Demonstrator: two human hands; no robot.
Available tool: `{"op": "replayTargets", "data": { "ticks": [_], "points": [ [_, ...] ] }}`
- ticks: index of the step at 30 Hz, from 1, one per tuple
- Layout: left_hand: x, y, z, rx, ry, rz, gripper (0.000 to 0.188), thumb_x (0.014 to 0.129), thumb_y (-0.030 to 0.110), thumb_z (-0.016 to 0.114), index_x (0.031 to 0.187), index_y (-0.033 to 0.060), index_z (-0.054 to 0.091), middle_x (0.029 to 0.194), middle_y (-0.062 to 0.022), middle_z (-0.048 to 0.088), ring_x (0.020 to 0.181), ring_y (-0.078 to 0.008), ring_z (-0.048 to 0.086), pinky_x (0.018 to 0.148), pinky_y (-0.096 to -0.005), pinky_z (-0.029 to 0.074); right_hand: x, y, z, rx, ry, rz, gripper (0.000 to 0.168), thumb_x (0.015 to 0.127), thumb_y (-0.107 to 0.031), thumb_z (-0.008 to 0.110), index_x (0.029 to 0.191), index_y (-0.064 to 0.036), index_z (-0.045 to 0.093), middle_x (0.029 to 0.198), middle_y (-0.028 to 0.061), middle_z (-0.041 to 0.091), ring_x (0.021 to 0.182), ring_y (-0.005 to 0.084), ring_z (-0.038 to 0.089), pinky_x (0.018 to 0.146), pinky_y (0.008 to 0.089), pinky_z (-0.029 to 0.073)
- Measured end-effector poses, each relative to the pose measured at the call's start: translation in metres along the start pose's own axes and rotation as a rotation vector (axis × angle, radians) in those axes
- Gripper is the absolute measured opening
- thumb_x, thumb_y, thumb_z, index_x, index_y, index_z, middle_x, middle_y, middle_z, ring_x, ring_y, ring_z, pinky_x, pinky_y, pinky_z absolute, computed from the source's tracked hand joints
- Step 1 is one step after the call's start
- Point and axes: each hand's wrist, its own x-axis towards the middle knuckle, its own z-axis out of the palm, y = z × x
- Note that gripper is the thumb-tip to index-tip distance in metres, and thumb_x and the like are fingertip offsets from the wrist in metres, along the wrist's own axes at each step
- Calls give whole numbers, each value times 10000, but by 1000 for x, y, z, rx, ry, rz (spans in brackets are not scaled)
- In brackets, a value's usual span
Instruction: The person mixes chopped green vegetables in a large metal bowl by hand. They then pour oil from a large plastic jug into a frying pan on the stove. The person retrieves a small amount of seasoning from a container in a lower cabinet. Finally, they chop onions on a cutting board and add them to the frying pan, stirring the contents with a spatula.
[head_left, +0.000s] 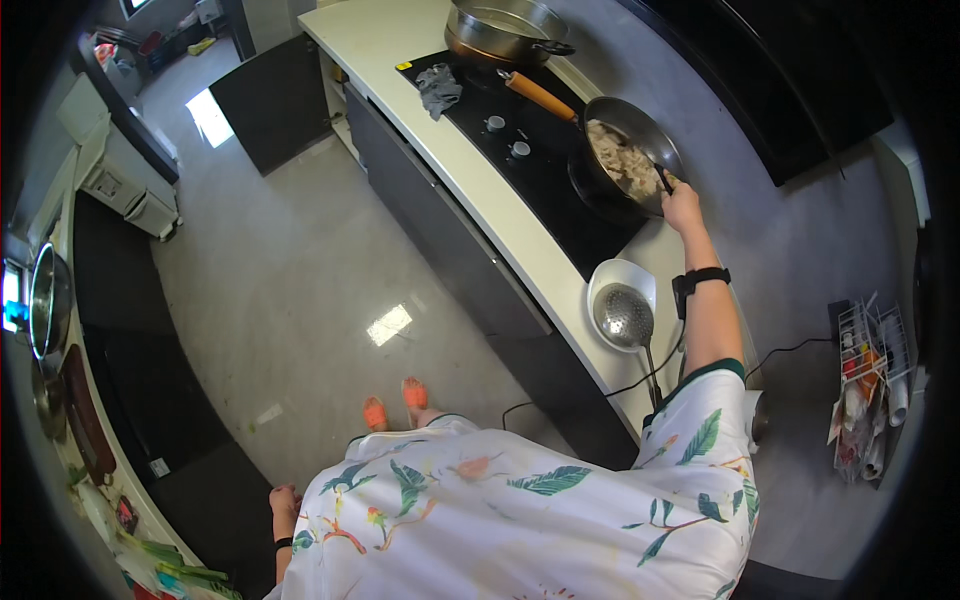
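Note:
A dark wok (667, 139) with a wooden handle (541, 96) stands on the black cooktop (544, 184). Pale cooked pieces of food, perhaps meat, (619, 156) lie inside it. My right hand (681, 204) grips the black handle of a utensil (663, 178) at the wok's near right side; the utensil's far end is hidden in the food. Low at my other side hangs my left hand (285, 499), its fingers curled, away from the counter; whether it holds anything is not visible. A perforated metal skimmer (624, 313) rests in a white bowl (600, 339) on the counter nearest my right arm.
A large steel pot (506, 34) stands at the cooktop's far end, near a crumpled grey cloth (439, 90). A black cable (645, 379) crosses the counter edge. One cabinet door (274, 105) stands open over the floor. Leafy vegetables (176, 562) lie on the left counter.

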Motion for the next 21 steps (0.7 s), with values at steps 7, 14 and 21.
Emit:
{"op": "replayTargets", "data": {
  "ticks": [7, 14, 21],
  "points": [
    [17, 13, 21, -1, -81, -42, 307, 800, 59, 568, 1091, 1, 492, 830, -156, 573, 706, -292, 590, 557, -369, 498, -61, -1, -137, -508, -4, -288, 541, 725, -11, 515, 1202, -262, 571, 886, 193, 631, 825, 369, 604, 729, 450, 483],
    [16, 42, 31, -69, -81, -42, 342, 825, 77, 554, 1141, -7, 455, 1008, -189, 537, 779, -297, 578, 611, -393, 519, -60, -5, -151, -408, -180, -266, 448, 762, -28, 506, 1154, -219, 611, 969, 192, 630, 914, 344, 605, 784, 415, 481],
    [-17, 63, 20, -32, -31, -31, 326, 823, 119, 569, 1114, 6, 477, 882, -163, 565, 692, -265, 577, 551, -375, 504, -23, -8, -75, -309, 71, 131, 388, 800, -88, 484, 1171, -144, 586, 1066, 196, 614, 1000, 369, 580, 848, 426, 470]
  ]
}}
